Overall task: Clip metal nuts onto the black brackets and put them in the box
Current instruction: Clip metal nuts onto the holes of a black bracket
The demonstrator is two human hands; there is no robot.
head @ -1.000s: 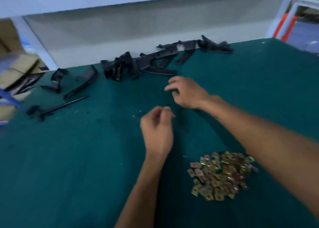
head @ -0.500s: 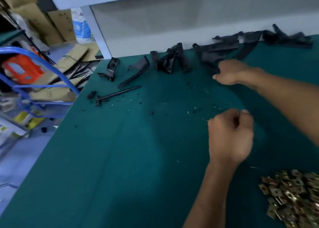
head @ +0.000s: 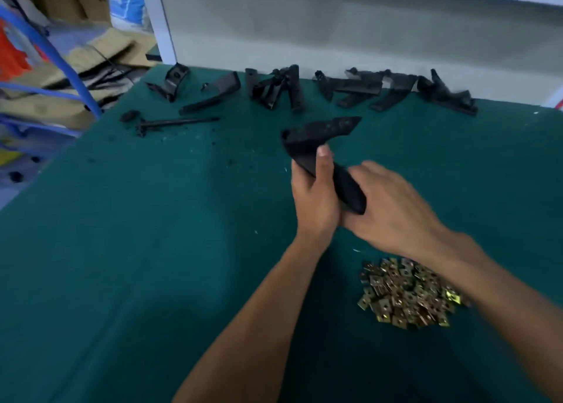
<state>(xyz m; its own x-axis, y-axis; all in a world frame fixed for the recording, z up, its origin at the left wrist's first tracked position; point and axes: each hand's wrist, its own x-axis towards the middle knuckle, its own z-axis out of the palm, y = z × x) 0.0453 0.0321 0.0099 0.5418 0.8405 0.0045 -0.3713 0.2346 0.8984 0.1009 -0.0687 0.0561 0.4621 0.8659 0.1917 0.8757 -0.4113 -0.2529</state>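
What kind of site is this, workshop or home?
Likely a factory assembly bench: a green-covered table holds a row of black brackets and a loose pile of metal nuts, with cardboard stacked beside it. Both hands grip one bracket.

Two bare forearms, no sleeves, left hand (head: 315,195) and right hand (head: 393,210) without gloves or rings.

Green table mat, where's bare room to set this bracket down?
Bare mat spreads wide left of the left hand, and right of the right hand, between the brackets along the wall and the pile of nuts. The far edge is crowded.
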